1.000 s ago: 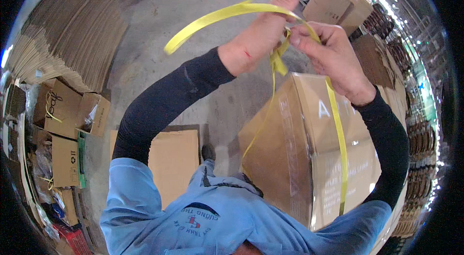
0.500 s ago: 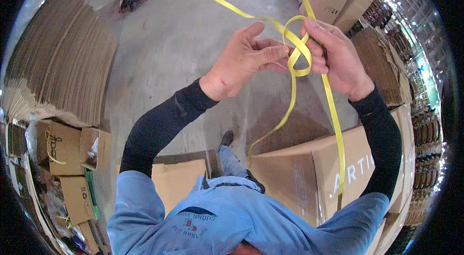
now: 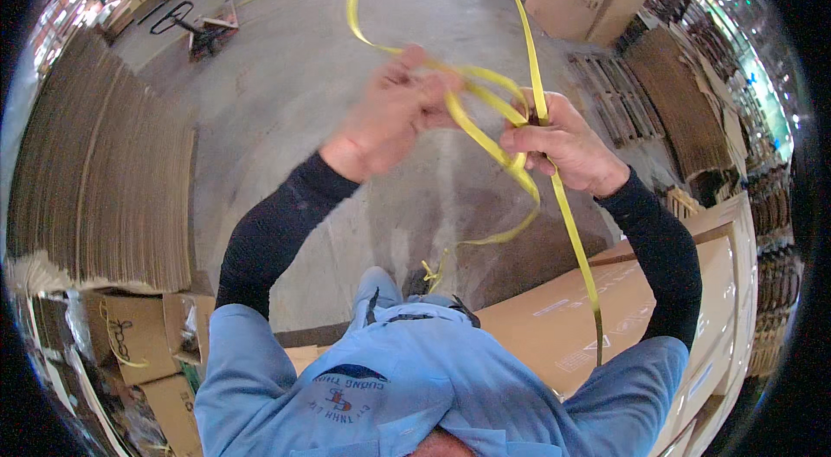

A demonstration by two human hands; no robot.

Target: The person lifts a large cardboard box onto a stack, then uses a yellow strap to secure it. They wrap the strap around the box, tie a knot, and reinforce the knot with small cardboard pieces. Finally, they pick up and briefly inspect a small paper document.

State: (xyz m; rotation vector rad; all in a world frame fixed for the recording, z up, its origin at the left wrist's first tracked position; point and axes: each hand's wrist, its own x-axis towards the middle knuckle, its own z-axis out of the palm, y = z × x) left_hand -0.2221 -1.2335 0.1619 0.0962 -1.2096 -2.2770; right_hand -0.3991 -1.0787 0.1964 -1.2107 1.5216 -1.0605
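The strap (image 3: pixel 574 232) is yellow, the shirt (image 3: pixel 493 379) light blue.

Left hand (image 3: pixel 389 119) all blur here, its fingertips impossible to make out! The yellow strap (image 3: pixel 568 219) loops out past the top edge; the right black sleeve (image 3: pixel 662 258) hides part of the big carton (image 3: pixel 554 314).

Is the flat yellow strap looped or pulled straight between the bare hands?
Looped: the flat yellow strap bends in open curves between the bare left hand and bare right hand. Knotted or not, I cannot tell.
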